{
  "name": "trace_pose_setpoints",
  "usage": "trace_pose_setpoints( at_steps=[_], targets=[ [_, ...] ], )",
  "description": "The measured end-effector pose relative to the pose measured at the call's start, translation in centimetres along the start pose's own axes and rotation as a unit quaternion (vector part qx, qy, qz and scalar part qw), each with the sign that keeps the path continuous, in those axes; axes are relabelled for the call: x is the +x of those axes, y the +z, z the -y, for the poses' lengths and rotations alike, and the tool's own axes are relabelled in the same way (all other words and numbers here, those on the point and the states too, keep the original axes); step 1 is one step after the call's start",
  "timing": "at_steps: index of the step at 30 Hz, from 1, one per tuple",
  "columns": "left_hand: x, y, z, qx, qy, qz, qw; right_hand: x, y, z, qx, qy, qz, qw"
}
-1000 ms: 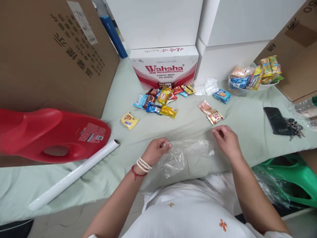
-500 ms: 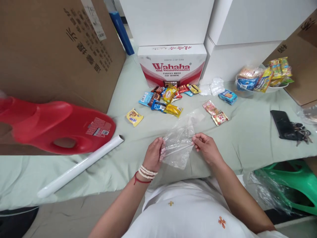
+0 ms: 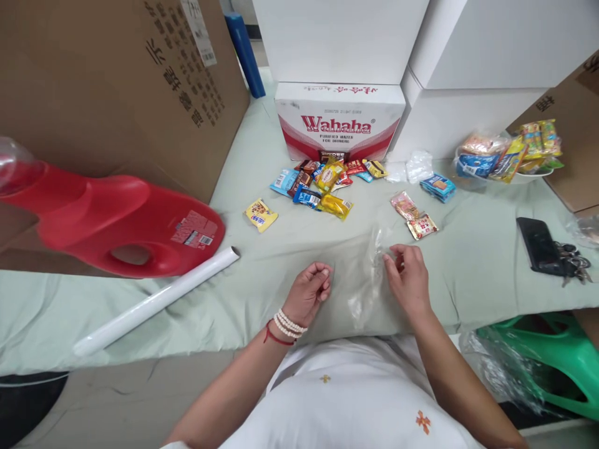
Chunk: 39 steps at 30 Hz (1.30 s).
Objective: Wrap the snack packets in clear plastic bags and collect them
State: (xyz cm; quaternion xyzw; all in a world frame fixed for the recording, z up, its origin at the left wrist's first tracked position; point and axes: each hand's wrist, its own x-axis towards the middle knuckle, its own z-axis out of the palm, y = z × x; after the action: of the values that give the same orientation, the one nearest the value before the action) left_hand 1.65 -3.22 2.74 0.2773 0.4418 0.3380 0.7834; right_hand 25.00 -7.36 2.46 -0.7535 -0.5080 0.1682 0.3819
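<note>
A crumpled clear plastic bag (image 3: 367, 284) lies on the pale green cloth (image 3: 234, 293) in front of me. My right hand (image 3: 408, 280) pinches its upper edge, fingers closed on the film. My left hand (image 3: 309, 292), with bead and red-string bracelets at the wrist, hovers just left of the bag with fingers curled and nothing seen in them. Beyond my hands lies a pile of small wrapped snacks (image 3: 322, 184), with a yellow packet (image 3: 261, 215) apart on the left and two pink and red packets (image 3: 414, 215) on the right.
A red jug (image 3: 107, 218) lies on its side at the left beside a white roll (image 3: 156, 299). Cardboard boxes (image 3: 116, 87), a Wahaha carton (image 3: 339, 121) and white boxes stand behind. At right are a snack bowl (image 3: 508, 156), a phone (image 3: 538, 246) with keys, and a green stool (image 3: 556, 358).
Both hands held the bag stretched up between them half a second ago. Now my left hand has let go and the bag hangs from my right hand onto the cloth.
</note>
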Motion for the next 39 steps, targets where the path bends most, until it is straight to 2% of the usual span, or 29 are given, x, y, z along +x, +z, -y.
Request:
trace_pose_setpoints(
  at_steps=[5, 9, 12, 15, 19, 22, 25, 29, 33, 39],
  targets=[
    [-0.5, 1.1, 1.0, 0.092, -0.003, 0.02, 0.996, -1.6, 2.1, 2.1, 0.033, -0.02, 0.111, 0.993],
    [-0.4, 1.9, 2.1, 0.178, -0.003, 0.069, 0.982, -1.7, 3.9, 3.0, 0.023, -0.044, 0.109, 0.993],
    [0.0, 2.0, 2.5, 0.175, -0.032, 0.066, 0.982, -1.1, 4.4, 3.2, 0.039, -0.049, 0.102, 0.993],
    [0.3, 1.7, 2.5, 0.147, -0.035, 0.062, 0.987, -0.6, 3.8, 2.9, 0.142, 0.004, 0.128, 0.982],
    [0.0, 1.4, 2.3, 0.13, -0.025, 0.078, 0.988, -0.8, 1.8, 2.6, 0.278, 0.077, 0.157, 0.945],
    [-0.2, 1.5, 2.1, 0.112, -0.035, 0.088, 0.989, -1.7, 0.2, 2.7, 0.284, 0.058, 0.191, 0.938],
    [-0.1, 1.8, 2.0, 0.107, -0.034, 0.09, 0.99, -2.7, -0.7, 2.8, 0.271, 0.041, 0.258, 0.927],
    [0.2, 2.0, 1.9, 0.117, -0.027, 0.071, 0.99, -3.6, -0.4, 2.8, 0.272, 0.088, 0.31, 0.907],
    [0.4, 2.3, 1.8, 0.134, -0.015, 0.067, 0.989, -3.5, -0.1, 2.5, 0.323, 0.124, 0.31, 0.886],
    [0.8, 2.6, 1.2, 0.11, -0.008, 0.049, 0.993, -2.7, -0.9, 2.0, 0.326, 0.128, 0.28, 0.894]
  ],
)
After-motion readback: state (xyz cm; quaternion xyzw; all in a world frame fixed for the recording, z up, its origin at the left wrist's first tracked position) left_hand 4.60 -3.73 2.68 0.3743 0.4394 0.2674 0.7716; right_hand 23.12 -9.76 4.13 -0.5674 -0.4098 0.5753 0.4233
